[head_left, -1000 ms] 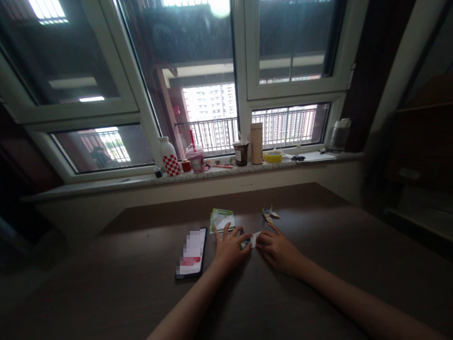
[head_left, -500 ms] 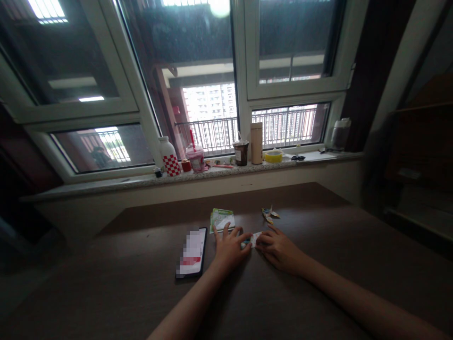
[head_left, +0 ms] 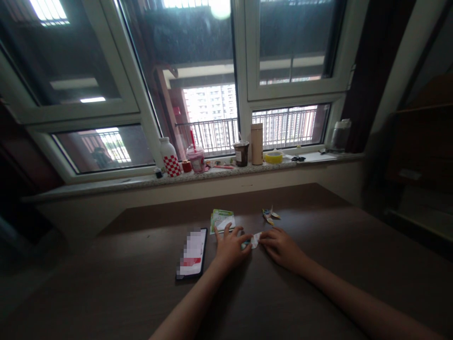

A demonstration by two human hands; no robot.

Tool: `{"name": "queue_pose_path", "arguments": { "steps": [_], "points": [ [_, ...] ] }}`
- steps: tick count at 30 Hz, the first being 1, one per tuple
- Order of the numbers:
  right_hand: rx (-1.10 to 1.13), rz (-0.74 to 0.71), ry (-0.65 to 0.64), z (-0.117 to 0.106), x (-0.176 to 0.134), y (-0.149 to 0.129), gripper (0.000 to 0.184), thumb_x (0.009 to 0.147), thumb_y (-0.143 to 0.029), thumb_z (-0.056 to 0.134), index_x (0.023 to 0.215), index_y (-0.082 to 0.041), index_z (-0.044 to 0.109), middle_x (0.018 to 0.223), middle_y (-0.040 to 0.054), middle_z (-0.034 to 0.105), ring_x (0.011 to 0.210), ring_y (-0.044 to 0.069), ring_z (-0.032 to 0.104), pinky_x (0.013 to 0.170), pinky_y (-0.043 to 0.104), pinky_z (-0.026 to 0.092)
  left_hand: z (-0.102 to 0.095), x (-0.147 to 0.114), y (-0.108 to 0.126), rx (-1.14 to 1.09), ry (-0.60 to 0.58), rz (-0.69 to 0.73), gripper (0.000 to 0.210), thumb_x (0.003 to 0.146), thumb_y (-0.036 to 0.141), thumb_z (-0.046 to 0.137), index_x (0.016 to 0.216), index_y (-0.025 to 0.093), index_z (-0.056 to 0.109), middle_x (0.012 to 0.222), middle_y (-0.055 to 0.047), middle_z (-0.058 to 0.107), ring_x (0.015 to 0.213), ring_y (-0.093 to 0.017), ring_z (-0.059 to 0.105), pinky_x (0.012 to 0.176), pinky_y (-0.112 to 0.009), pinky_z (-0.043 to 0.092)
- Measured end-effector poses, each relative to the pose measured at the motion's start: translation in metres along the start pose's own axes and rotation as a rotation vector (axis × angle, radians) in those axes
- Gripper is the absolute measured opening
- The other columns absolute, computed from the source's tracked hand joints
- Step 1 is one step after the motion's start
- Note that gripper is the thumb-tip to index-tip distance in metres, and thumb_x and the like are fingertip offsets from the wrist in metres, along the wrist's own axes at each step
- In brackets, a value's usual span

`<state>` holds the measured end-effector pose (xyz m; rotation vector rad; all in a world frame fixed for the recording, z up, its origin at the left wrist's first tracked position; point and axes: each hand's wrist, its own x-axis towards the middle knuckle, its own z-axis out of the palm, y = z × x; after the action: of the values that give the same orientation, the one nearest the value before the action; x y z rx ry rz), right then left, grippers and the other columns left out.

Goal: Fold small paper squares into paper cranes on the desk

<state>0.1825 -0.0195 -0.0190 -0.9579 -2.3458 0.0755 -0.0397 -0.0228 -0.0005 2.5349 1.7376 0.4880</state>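
A small piece of folded paper point(head_left: 255, 240), mostly white with a bluish-green part, lies low over the table between my hands. My left hand point(head_left: 230, 247) pinches its left end between thumb and forefinger, while the other fingers reach toward a stack of green and white paper sheets point(head_left: 222, 218). At the paper's right edge, my right hand point(head_left: 282, 248) has its fingertips closed on it; the exact grip is partly hidden. Just beyond that hand stands a little folded paper figure point(head_left: 271, 216) with pointed, multicoloured tips.
A phone point(head_left: 193, 255) with a lit screen lies left of my left hand on the brown table point(head_left: 141, 302). Along the windowsill point(head_left: 219, 172) stand a checkered bottle point(head_left: 171, 158), drink cups point(head_left: 241, 153), a tan flask point(head_left: 256, 144), yellow tape point(head_left: 273, 157) and scissors point(head_left: 298, 158).
My right hand has shifted slightly to the right and its fingers have drawn closer together, showing more of the white paper. My left hand stays almost in place.
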Motion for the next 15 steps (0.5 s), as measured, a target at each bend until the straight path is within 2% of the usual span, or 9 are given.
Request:
{"name": "queue_pose_path", "arguments": {
  "steps": [9, 15],
  "points": [
    [-0.054, 0.006, -0.005, 0.0, 0.001, -0.006, 0.03, 0.088, -0.013, 0.056, 0.108, -0.027, 0.074, 0.105, 0.0067, 0.069, 0.104, 0.022, 0.06, 0.103, 0.047, 0.043, 0.003, 0.003, 0.008, -0.032, 0.046, -0.046, 0.028, 0.089, 0.056, 0.056, 0.111, 0.044, 0.069, 0.135, 0.003, 0.06, 0.138, -0.036, 0.035, 0.109, -0.079, -0.004],
    [0.023, 0.067, 0.057, 0.001, 0.0, -0.002, 0.024, 0.089, -0.02, 0.058, 0.104, -0.026, 0.076, 0.102, 0.007, 0.068, 0.101, 0.022, 0.061, 0.095, 0.042, 0.047, 0.002, 0.003, 0.011, -0.044, 0.01, -0.1, 0.031, 0.083, 0.056, 0.064, 0.111, 0.042, 0.069, 0.139, 0.002, 0.057, 0.137, -0.037, 0.034, 0.111, -0.077, 0.0]
  ]
}}
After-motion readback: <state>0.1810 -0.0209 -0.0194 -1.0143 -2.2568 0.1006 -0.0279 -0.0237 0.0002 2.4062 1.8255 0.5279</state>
